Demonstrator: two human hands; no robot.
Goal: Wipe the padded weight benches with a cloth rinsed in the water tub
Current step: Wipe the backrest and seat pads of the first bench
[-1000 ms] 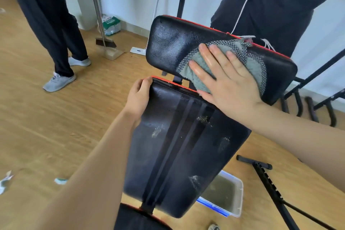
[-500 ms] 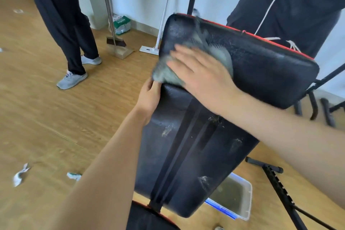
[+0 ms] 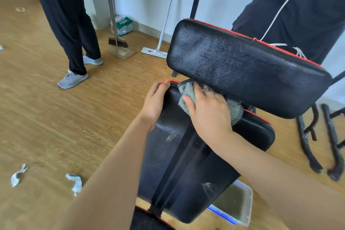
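Observation:
A black padded bench with red piping fills the middle. Its upper pad (image 3: 242, 67) is tilted up and looks wet and shiny. The lower pad (image 3: 179, 164) slopes toward me, with dried smudges on it. My right hand (image 3: 209, 115) presses a grey-green cloth (image 3: 187, 92) flat on the top end of the lower pad, just under the upper pad's edge. My left hand (image 3: 155, 101) grips the lower pad's top left corner. The clear water tub (image 3: 244, 209), holding murky water, sits on the floor, partly hidden behind the lower pad.
One person (image 3: 71, 24) in dark trousers and grey shoes stands at the left, another (image 3: 298, 11) in a dark jacket behind the bench. A broom with dustpan (image 3: 119, 43) and a flat mop (image 3: 155, 52) lean on the wall. Paper scraps (image 3: 74, 183) litter the wooden floor. Black bench legs (image 3: 317, 145) lie right.
My right hand slid the cloth from the upper pad leftward, then down onto the top of the lower pad. My left hand kept its grip on the pad corner.

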